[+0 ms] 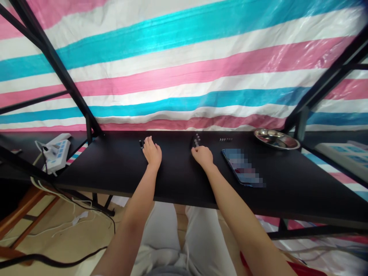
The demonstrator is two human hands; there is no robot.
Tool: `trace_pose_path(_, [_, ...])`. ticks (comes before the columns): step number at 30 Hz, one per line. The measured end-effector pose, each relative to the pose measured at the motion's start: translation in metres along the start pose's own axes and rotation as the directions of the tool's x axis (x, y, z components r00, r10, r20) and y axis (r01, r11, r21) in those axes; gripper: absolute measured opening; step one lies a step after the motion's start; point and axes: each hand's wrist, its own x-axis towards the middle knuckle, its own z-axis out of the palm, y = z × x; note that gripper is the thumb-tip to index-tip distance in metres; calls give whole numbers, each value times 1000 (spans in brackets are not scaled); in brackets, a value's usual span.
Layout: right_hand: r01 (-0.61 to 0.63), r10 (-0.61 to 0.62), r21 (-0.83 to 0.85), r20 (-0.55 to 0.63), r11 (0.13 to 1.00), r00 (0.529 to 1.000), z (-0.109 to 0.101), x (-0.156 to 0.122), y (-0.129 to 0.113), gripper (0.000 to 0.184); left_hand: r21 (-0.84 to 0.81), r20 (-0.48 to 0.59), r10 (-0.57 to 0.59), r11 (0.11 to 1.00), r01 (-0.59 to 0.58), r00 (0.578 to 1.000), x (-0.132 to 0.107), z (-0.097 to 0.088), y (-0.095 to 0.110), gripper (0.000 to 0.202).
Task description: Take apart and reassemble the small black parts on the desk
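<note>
My left hand [153, 152] rests on the black tabletop [178, 176], its fingers stretched out and slightly spread. Just left of its fingertips lies a small black piece with a pale end [141, 144], partly covered by the fingers. My right hand [202, 156] is closed, thumb and forefinger brought together at the near edge of a small dark object with a cluster of silvery knobs [197, 140]. Whatever those fingers pinch, if anything, is too small to make out. Further right, several tiny metal pieces [225, 140] lie in a row.
A phone [240, 167], its screen blurred out, lies right of my right hand. A round metal dish [276, 138] sits at the back right. Black frame posts [77, 99] flank the table, before a striped plastic sheet [184, 76]. A power strip [59, 153] stands left.
</note>
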Motion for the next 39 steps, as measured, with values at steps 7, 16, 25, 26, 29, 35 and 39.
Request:
trace_pose_path(7, [2, -2, 23, -33, 1000, 999, 2, -1, 0, 39, -34, 62, -25, 999, 27, 998, 7, 8, -8, 45])
trace_pose_path(16, [17, -17, 15, -39, 1000, 999, 2, -4, -2, 40, -79, 153, -5, 997, 17, 988, 12, 17, -16, 37])
trace_pose_path(25, [256, -248, 177, -70, 950, 966, 9, -7, -7, 37, -616, 387, 61, 760, 208, 920, -3, 32, 3, 16])
trace_pose_path(26, [301, -291, 235, -79, 924, 954, 10, -8, -10, 33, -665, 438, 70, 696, 271, 896, -6, 32, 7, 14])
trace_pose_path(29, [372, -369, 422, -93, 827, 925, 15, -13, -16, 30, -754, 517, 108, 527, 392, 849, -13, 28, 17, 11])
trace_pose_path(35, [381, -419, 567, -68, 731, 905, 19, -16, -20, 30, -794, 575, 105, 313, 521, 812, -13, 23, 22, 12])
trace_pose_path(39, [362, -391, 586, -83, 725, 917, 16, -16, -19, 29, -773, 619, 45, 214, 598, 784, -12, 23, 22, 31])
